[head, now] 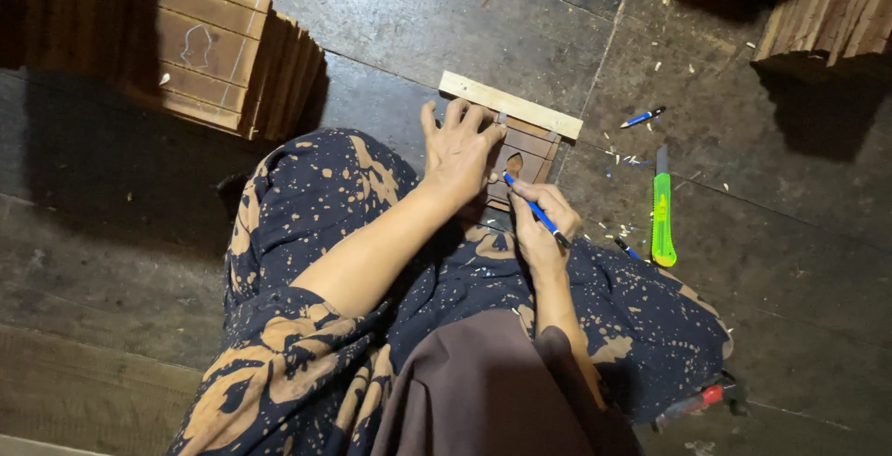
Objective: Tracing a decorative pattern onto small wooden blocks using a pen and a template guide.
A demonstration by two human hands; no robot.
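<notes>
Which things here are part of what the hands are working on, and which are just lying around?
In use: left hand pressing the wooden panel; right hand holding a blue pen.

Lying about: green utility knife, second blue pen, stack of wooden panels, wood shavings.

Wooden piece (520, 145) lies on the lap, cutter (662, 219) right of it, stacked boards (218, 47) far left

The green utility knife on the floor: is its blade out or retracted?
Out. The green utility knife lies flat on the floor with a dark blade strip projecting past its top end, untouched, beside the right hand.
</notes>
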